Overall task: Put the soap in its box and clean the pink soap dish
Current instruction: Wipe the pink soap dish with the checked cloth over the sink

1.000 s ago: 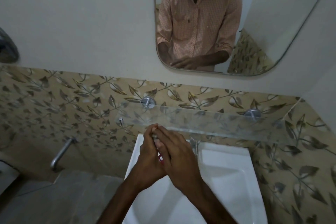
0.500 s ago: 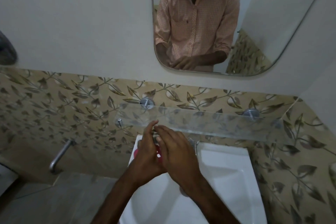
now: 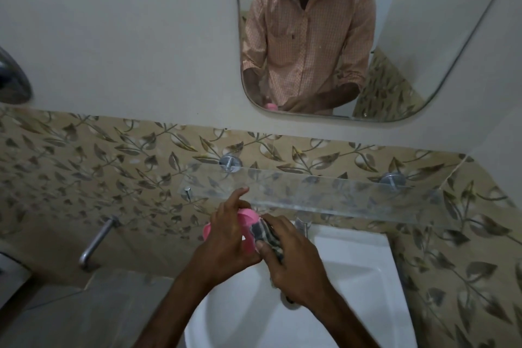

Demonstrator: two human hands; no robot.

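Pink soap dish [image 3: 249,216] gripped in left hand [image 3: 227,237] over sink [image 3: 356,277]; right hand [image 3: 296,263] clamps checked cloth [image 3: 264,230] against it. I judge wiping underway; next, turn dish, reach corners.

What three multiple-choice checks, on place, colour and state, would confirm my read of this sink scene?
1. Where is the soap dish held? A. in a cupboard B. over the sink C. on the floor
2. What colour is the dish? A. pink B. blue C. green
3. What is the right hand doing? A. hanging idle B. holding a brush C. pressing a checked cloth to the dish
Answers: B, the left hand grips it above the sink; A, pink rim shows; C, cloth bunched in that hand against the dish.
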